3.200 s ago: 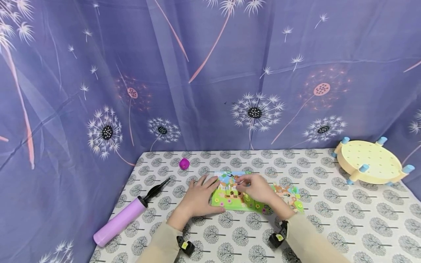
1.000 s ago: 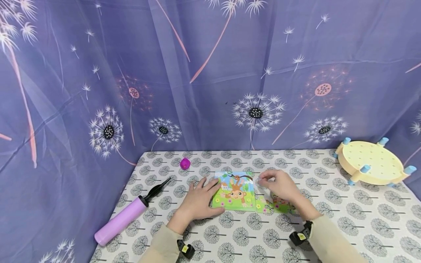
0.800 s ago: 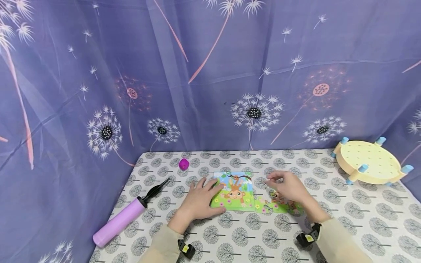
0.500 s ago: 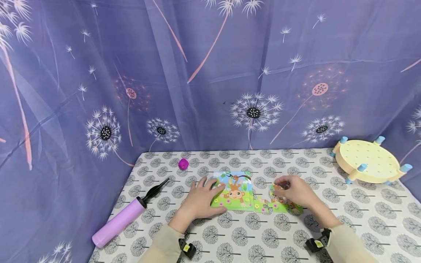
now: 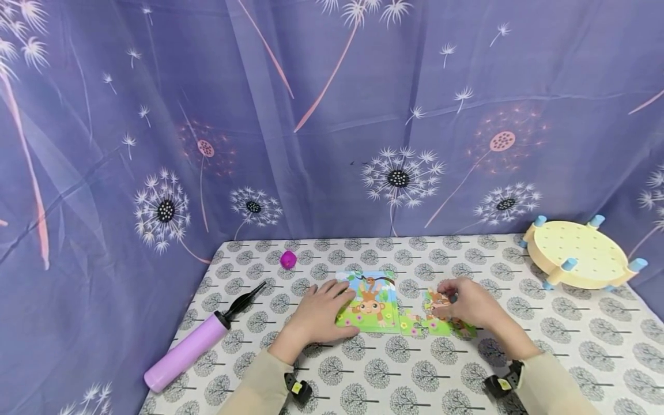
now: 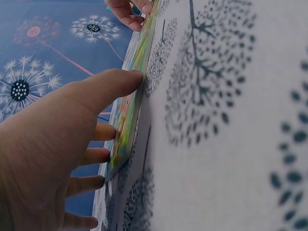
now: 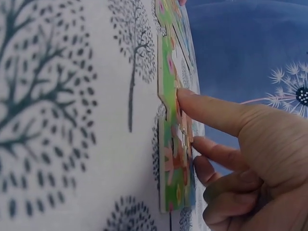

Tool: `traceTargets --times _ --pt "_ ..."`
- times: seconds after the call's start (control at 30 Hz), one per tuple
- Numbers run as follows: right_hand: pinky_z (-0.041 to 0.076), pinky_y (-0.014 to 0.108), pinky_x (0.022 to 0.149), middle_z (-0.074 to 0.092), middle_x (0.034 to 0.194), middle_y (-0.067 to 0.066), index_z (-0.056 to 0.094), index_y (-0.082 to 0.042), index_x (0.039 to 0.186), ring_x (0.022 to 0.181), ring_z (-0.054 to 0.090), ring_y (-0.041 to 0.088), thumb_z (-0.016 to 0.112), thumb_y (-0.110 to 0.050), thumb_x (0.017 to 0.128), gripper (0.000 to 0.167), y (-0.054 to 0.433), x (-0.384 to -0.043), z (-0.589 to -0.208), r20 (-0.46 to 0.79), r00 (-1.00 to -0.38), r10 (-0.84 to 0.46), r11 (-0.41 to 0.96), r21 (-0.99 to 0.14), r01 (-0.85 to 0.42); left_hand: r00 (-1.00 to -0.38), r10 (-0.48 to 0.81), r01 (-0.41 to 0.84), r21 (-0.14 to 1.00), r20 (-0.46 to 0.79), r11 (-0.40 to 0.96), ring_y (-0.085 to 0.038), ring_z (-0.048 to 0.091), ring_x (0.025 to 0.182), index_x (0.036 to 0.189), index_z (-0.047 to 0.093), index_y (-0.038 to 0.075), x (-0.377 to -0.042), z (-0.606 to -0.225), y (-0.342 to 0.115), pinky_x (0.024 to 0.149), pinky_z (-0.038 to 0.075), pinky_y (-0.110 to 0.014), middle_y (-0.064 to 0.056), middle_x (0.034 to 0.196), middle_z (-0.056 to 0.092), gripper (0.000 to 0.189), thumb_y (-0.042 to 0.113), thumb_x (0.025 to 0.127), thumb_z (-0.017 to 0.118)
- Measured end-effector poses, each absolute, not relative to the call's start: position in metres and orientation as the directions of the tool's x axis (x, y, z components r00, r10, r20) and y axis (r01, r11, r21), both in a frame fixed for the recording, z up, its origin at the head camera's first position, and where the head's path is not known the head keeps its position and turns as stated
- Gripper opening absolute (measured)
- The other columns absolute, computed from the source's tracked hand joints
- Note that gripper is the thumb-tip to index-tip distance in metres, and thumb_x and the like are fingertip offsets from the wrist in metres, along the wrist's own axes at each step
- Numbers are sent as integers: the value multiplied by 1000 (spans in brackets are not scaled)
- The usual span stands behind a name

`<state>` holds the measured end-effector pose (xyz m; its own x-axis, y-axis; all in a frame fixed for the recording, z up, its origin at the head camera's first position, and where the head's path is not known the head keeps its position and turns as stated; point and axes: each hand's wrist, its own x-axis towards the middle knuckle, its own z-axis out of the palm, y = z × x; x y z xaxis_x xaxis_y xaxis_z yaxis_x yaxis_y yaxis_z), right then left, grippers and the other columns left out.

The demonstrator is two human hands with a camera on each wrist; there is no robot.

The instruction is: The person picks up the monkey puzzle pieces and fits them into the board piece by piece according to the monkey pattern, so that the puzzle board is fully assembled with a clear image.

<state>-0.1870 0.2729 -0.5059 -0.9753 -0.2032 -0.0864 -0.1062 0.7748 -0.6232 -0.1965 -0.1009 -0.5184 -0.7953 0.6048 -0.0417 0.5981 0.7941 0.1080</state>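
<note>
My left hand (image 5: 319, 314) lies spread with its fingers over the left side of a square puzzle board (image 5: 370, 302), which shows a monkey hanging from a branch. In the left wrist view, the thumb (image 6: 115, 86) touches the board's near edge. Right of the board, several joined jigsaw pieces (image 5: 437, 328) lie flat on the cloth. My right hand (image 5: 472, 302) pinches a jigsaw piece (image 5: 434, 300) among them between thumb and index finger. In the right wrist view, the other fingers curl inward beside the pieces (image 7: 168, 178). The hand covers part of the pieces in the head view.
A purple hand pump (image 5: 189, 351) with a black nozzle lies at the left. A small magenta object (image 5: 288, 259) sits near the back edge. A pale yellow oval stand (image 5: 578, 253) with blue-tipped legs is at the back right. A dandelion-print curtain (image 5: 321, 144) surrounds the tree-print tablecloth (image 5: 342, 392).
My right hand has moved from over the board to the loose pieces at the right. The board's monkey picture, partly covered before, now shows. The left hand has stayed on the board.
</note>
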Motion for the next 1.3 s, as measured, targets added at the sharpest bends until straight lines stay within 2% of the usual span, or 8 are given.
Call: traceTargets --times 0.13,0.37,0.63,0.83,1.07,1.3 --pt "54 40 74 67 95 1 73 -4 111 82 59 18 96 -39 70 59 273 -186 -503 -103 -979 -175 796 -600 -79 -799 599 591 113 -49 798 -33 31 152 157 46 30 -197 -516 -98 116 31 -68 -1 166 35 86 80 88 54" --pt "48 34 67 61 90 2 70 -9 104 75 53 18 96 -38 70 52 271 -185 -504 -116 -981 -155 801 -595 -56 -799 599 590 119 -55 799 -34 32 151 157 48 30 -196 -513 -97 115 33 -67 -2 166 36 84 79 88 56" --pt "52 34 73 65 92 2 66 -4 107 77 58 16 97 -32 69 56 268 -181 -507 -44 -985 -167 758 -644 -100 -800 598 591 109 -48 799 -32 32 151 157 47 32 -197 -516 -98 114 35 -66 -1 166 35 84 80 88 55" --pt "51 34 72 68 94 0 65 -5 111 74 60 15 96 -28 71 56 267 -178 -508 -16 -987 -162 736 -668 -110 -799 599 592 109 -43 798 -32 33 151 156 48 32 -197 -517 -98 113 36 -67 0 166 35 84 81 87 54" --pt "50 30 63 69 92 -2 66 -5 127 70 61 15 94 -25 75 63 270 -178 -513 -1 -986 -164 709 -695 -117 -797 603 597 101 -37 796 -33 33 151 157 46 32 -197 -518 -99 113 36 -67 -1 166 35 85 81 88 54" --pt "51 28 54 71 91 -3 70 -3 123 65 63 12 86 -20 86 43 271 -176 -514 59 -984 -171 687 -708 -162 -801 597 590 107 -52 800 -32 31 152 160 43 31 -196 -516 -99 115 34 -66 -1 167 34 88 80 88 54"
